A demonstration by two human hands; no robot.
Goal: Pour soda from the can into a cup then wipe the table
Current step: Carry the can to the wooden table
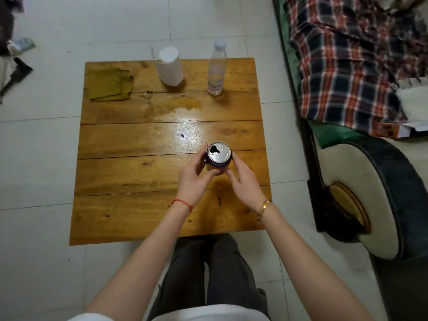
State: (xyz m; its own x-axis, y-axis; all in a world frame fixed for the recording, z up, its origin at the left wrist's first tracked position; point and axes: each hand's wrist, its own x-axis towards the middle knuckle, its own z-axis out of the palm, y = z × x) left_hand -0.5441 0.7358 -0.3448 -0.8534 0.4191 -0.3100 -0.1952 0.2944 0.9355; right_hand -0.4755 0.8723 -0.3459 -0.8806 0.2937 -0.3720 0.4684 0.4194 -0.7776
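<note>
Glossy wooden table on white tiled floor, plaid blanket alongside

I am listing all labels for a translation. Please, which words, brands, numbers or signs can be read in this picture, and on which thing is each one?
None can be read.
Can: side print hidden by the left hand and right hand; top shows no text.
Bottle: label too blurred.
Orange box on the sofa: print too small.
Cup, cloth: no text.
</note>
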